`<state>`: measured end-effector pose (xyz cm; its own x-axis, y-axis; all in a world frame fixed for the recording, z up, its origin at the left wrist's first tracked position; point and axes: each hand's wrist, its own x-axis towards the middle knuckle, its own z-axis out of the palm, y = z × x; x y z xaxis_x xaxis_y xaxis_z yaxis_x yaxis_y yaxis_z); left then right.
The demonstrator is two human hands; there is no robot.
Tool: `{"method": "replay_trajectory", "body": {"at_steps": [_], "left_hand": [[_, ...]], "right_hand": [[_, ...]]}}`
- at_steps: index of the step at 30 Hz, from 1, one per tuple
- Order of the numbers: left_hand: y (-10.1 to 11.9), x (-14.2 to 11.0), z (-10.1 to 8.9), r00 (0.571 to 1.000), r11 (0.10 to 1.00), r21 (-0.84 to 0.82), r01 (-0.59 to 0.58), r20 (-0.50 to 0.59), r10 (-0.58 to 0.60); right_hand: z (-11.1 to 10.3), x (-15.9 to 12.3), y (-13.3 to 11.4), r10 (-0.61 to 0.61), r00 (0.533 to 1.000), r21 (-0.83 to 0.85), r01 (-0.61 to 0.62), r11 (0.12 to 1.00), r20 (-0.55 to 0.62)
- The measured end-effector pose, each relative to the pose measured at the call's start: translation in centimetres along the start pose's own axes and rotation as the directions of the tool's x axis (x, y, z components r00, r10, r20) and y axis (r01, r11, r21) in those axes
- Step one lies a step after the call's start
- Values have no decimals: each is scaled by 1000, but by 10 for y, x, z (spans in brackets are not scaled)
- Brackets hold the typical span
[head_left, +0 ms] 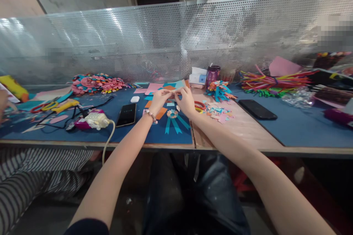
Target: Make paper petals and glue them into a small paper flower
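My left hand (159, 100) and my right hand (185, 100) meet above the blue mat (138, 132), both pinching a small pale strip of paper (173, 92) between their fingertips. A beaded bracelet (151, 116) circles my left wrist. Just below the hands lies a teal paper rosette with ribbon tails (173, 119). Orange, pink and teal paper sheets (157, 89) lie under and behind the hands.
A black phone (126, 114), a white earbud case (135, 99) and a glue gun with cord (92, 121) lie at left. Paper flowers (93, 82), another phone (257, 109), paper scraps (219, 112), a purple cup (213, 75) and coloured strips (273, 80) surround. A person in stripes (24, 176) sits at left.
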<state>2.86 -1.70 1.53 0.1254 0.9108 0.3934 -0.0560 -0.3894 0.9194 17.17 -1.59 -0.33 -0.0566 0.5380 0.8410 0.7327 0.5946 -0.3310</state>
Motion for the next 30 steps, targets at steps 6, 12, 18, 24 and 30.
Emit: {"method": "replay_trajectory", "body": {"at_steps": [6,12,18,24,30], "left_hand": [[-1,-1,2,1000,999,-45,6,21,-5],[2,-4,5,1000,996,-89,9,15,-7],[4,-5,7,998,994,-111,23,66,-15],[4,-4,5,999,992,-122,14,39,-9],[2,-2,3,1000,991,-136,-6,20,9]], "right_hand": [[1,-1,1,-20,999,-9,20,1000,-41],[-1,-1,2,-127,991,-142,121,983,-34],[-6,-2,0,-182,982,-240,189,952,50],[-10,-3,-2,-218,971,-261,237,936,98],[-10,-6,-8,-224,970,-253,242,937,97]]}}
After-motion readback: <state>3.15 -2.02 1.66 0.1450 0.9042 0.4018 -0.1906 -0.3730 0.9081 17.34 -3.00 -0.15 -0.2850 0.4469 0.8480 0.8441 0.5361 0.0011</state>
